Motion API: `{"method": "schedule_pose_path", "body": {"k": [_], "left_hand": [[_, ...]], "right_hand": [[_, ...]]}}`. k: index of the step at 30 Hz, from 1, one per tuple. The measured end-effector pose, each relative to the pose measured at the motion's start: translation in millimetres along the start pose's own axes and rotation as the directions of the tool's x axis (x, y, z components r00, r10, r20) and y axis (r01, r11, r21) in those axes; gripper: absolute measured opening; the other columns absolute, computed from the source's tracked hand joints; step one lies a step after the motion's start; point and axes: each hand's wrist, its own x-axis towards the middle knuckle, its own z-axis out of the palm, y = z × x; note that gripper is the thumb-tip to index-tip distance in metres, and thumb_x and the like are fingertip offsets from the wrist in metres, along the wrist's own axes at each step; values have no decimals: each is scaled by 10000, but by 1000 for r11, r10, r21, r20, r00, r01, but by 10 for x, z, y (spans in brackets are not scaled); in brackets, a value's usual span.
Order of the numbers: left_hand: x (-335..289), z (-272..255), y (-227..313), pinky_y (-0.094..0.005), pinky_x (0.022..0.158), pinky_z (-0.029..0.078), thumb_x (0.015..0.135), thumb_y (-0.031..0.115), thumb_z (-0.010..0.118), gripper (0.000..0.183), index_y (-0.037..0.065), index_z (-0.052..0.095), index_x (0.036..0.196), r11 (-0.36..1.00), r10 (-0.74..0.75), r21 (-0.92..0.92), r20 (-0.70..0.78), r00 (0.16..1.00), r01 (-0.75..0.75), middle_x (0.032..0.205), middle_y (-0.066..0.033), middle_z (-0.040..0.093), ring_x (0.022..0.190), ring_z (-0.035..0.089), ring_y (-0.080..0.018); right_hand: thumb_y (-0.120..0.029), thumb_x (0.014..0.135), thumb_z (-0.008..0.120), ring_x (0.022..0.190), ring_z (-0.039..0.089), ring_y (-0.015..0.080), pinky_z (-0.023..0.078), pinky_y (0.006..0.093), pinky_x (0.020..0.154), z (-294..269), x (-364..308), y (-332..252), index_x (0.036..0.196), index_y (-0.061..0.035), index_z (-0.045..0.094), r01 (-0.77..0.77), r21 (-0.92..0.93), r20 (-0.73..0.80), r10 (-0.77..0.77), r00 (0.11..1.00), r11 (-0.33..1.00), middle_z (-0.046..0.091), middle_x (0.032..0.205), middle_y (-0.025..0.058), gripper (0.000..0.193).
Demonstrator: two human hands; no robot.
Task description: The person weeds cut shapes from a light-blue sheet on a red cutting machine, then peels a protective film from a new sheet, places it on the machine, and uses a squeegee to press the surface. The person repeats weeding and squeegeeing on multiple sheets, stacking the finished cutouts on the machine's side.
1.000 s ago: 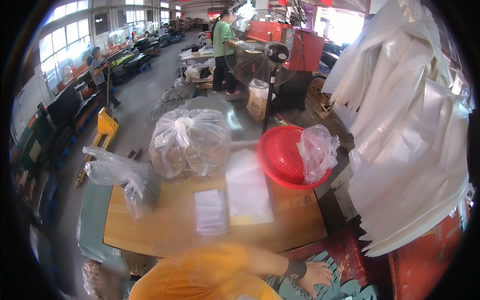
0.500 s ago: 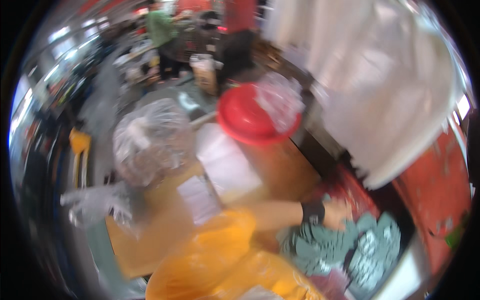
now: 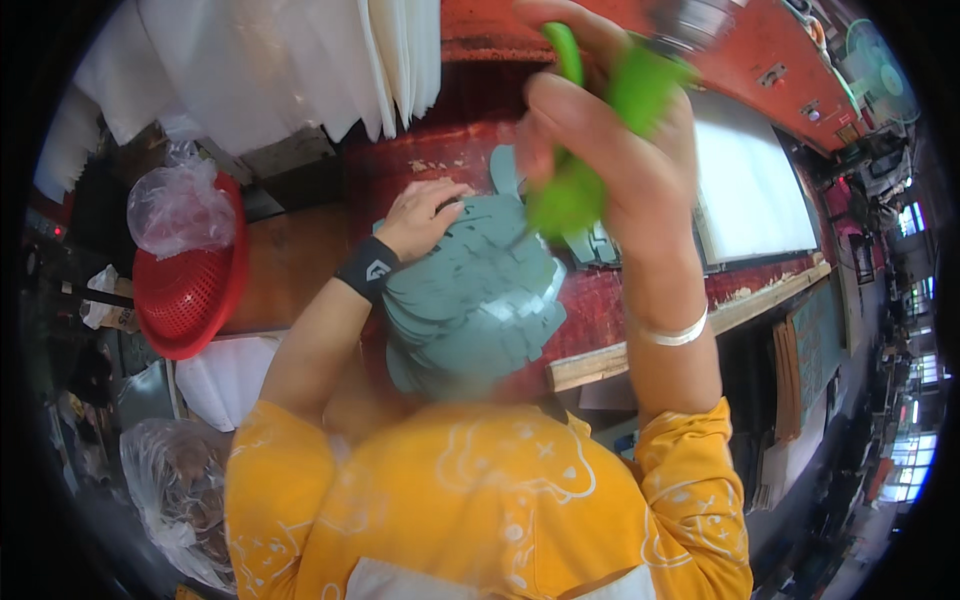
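Observation:
My left hand (image 3: 422, 218), a black band round its wrist, lies with fingers stretched on a heap of flat, grey-green cut pieces (image 3: 455, 300). The pieces overlap in fanned layers on the red work surface. My right hand (image 3: 625, 150) is raised above and right of the heap, fingers wrapped round a bright green hand tool (image 3: 570, 205). Motion blurs this tool, so its exact kind cannot be made out. Smaller pieces (image 3: 592, 247) of the same colour show behind it, partly hidden by the hand.
At the left stands a red perforated basket (image 3: 180, 300) with a clear plastic bag (image 3: 180, 208) on it. White sheets (image 3: 270, 60) hang at the back left. A white board (image 3: 750, 185) lies at the right, near a wooden edge strip (image 3: 600, 365). Orange-red machinery (image 3: 770, 60) stands behind.
My view has swung to the right, bringing the heap to the middle. My right hand, out of view before, now shows with the green tool. My left hand stays at the pieces.

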Motion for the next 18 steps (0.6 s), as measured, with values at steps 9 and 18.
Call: {"method": "schedule_pose_path", "body": {"k": [9, 18], "left_hand": [[-144, 20, 432, -425, 1051, 293, 672, 588, 680, 807, 83, 514, 1279, 948, -111, 310, 88, 990, 78, 1367, -158, 401, 1254, 365, -361], [146, -289, 661, -392, 954, 420, 747, 405, 664, 680, -17, 501, 1255, 994, -112, 38, 316, 942, 105, 1161, -219, 581, 1086, 556, -320]], "right_hand": [[-94, 794, 606, 562, 516, 87, 403, 213, 523, -66, -101, 93, 1177, 61, 525, -44, -125, 15, 47, 999, 991, 550, 649, 27, 421], [-221, 845, 556, 560, 501, 112, 390, 223, 492, -384, -254, -95, 1274, 109, 405, 71, 312, 23, -82, 996, 947, 490, 641, 42, 562]]}}
